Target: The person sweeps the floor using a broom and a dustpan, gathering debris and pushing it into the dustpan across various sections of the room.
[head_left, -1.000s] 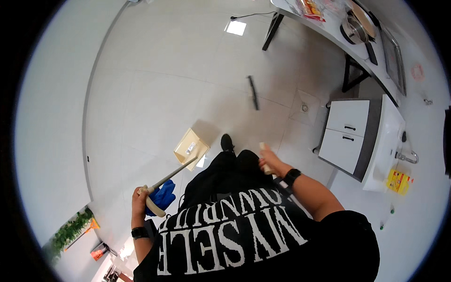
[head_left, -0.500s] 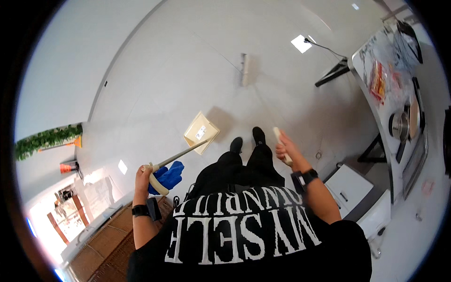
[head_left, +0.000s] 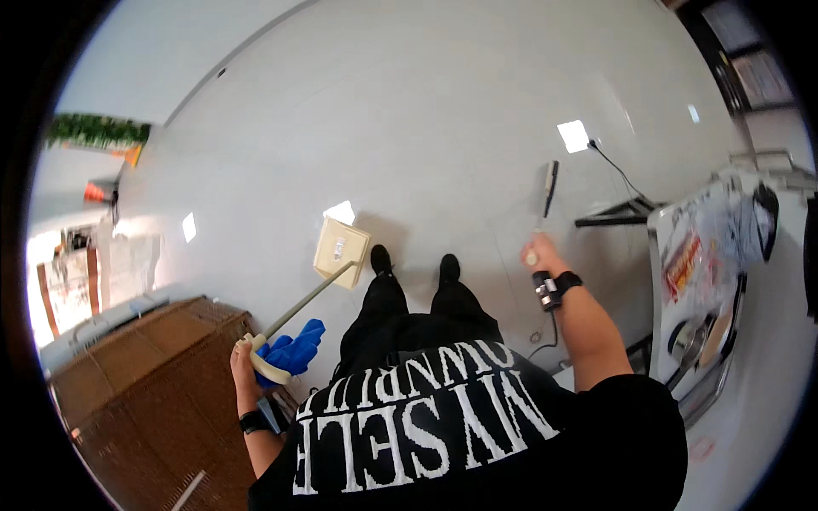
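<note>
Since earlier, broom (head_left: 551, 186) swung R. R hand (head_left: 545, 252) fingers wrapped round its handle; L hand's (head_left: 242, 364) round dustpan's (head_left: 328, 251) grip. Broom head's fwd R; pan's low by L foot (head_left: 381, 258). Both prob. light, stiff; hold nr handle tops.

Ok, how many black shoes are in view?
2. The left shoe is just right of the cream dustpan; the right shoe is farther right, on the near side of the broom head. Any under the table could be hidden.
</note>
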The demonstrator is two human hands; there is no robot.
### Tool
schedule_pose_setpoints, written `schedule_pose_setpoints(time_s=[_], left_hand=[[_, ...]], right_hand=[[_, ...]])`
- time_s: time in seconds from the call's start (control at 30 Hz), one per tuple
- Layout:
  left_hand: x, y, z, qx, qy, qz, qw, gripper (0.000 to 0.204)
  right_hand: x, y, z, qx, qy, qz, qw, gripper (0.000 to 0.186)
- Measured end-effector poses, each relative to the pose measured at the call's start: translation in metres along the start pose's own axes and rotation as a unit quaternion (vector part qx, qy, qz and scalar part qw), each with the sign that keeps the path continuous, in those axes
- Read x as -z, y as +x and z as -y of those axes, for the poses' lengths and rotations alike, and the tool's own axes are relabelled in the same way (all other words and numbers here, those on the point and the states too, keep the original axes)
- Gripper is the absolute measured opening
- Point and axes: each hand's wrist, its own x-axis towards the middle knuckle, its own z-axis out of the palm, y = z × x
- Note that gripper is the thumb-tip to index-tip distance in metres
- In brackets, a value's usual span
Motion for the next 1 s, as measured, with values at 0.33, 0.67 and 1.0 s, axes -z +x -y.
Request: schedule_pose_setpoints(time_s=[0.33, 0.67, 1.0], left_hand=[[0.034, 0.064, 0.063, 0.023, 0.016, -0.073, 0.997, 0.032], [0.101, 0.155, 0.077, 0.088, 0.081, -0.008, 0.993, 0.033], [0.139, 0.188, 0.092, 0.110, 0.058, -0.044, 0.991, 0.030]], right_hand=[[-0.335, 0.010, -0.088, -0.138, -0.131, 0.163, 0.968, 0.008], [-0.300, -0.038, -0.116, -0.087, -0.138, 0.134, 0.977, 0.015], [-0.408, -0.043, -0.188, -0.248, -0.043, 0.122, 0.960, 0.032]])
